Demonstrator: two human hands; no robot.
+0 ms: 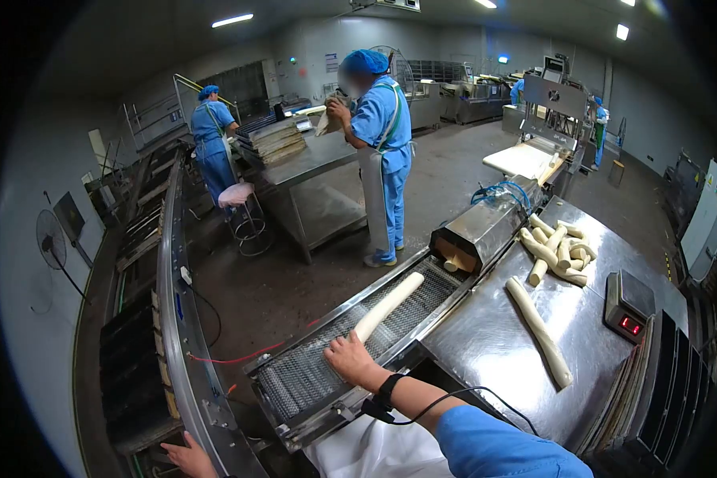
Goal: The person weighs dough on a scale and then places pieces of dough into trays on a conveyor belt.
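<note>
A long pale dough roll [388,306] lies lengthwise on the wire-mesh conveyor [301,388]. My right hand [354,360], palm down with bent fingers, is closed over its near end and hides that end. On the wrist is a dark band with a cable running from it. At the lower left, my left hand [190,457] has its fingers apart and nothing in them, close to the metal rail of a long side conveyor [171,311]. Part of that hand is cut off by the frame edge.
Right of the mesh stands a steel table [486,354] with a single dough roll [538,332], a pile of rolls [562,251] and a digital scale [631,305]. A metal machine housing [474,231] covers the conveyor's far end. Co-workers in blue stand beyond, one at another table [319,159].
</note>
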